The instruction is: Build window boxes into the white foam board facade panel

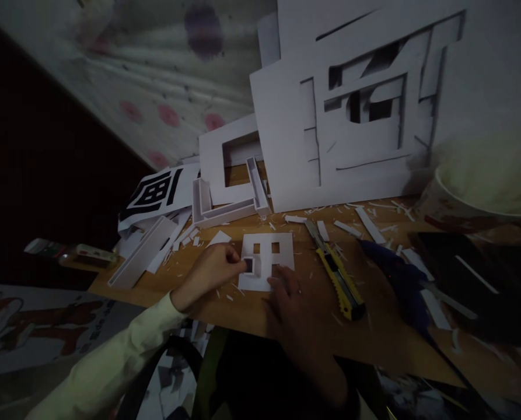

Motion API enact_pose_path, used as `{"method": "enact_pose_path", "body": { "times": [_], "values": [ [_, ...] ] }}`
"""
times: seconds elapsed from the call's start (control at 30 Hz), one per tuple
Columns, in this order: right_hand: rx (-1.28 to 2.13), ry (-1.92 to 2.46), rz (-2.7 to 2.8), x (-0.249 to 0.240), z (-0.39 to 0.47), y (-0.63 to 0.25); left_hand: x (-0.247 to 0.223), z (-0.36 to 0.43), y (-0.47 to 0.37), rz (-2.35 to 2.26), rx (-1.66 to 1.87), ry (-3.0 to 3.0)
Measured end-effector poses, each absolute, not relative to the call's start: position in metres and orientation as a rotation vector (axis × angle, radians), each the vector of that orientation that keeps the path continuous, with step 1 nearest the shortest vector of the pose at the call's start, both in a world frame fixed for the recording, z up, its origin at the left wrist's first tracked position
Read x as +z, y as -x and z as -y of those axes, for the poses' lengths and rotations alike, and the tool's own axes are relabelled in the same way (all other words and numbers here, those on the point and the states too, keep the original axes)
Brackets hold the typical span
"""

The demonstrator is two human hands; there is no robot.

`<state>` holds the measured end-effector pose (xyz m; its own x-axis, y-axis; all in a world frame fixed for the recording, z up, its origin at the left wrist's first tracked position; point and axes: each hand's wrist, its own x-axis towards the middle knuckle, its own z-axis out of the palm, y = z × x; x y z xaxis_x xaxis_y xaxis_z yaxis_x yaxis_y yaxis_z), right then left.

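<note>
While both hands work at it, the small white cut-out panel (266,259) lies flat on the wooden counter (374,332), just below centre of the frame. Left hand (210,271) comes in from lower left w/ fingers curled, fingertips pinched at the panel's left edge beside a small square opening; looks like it grips a bit of the material there, tho too dark to tell exactly what. Right hand (293,312), lower centre, lies mostly flat and open, fingertips pressing the panel's lower right corner, holding nothing. Panel looks like thin foam board or card: v. light, fairly stiff, but prob. fragile at the narrow bars between the window openings, which would likely bend or snap if pulled. Safer hold is by the solid outer margins, pressed flat, not the thin bars. Yellow utility knife (341,274) lies just right of the panel, apart from both hands. White scraps (365,224) litter the counter; bigger cut white boards (352,116) lean upright at upper right, white channel pieces (225,204) upper left of the panel.
</note>
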<state>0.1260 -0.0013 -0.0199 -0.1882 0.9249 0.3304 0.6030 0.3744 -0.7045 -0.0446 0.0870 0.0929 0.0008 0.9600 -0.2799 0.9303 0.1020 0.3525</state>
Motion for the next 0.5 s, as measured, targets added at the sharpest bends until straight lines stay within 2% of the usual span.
{"method": "enact_pose_path", "body": {
  "times": [0.5],
  "values": [
    [0.524,1.305,1.886,-0.0188,0.0007,-0.1257,0.0883,-0.0898,0.0454,-1.861,0.095,-1.807]
  ]
}}
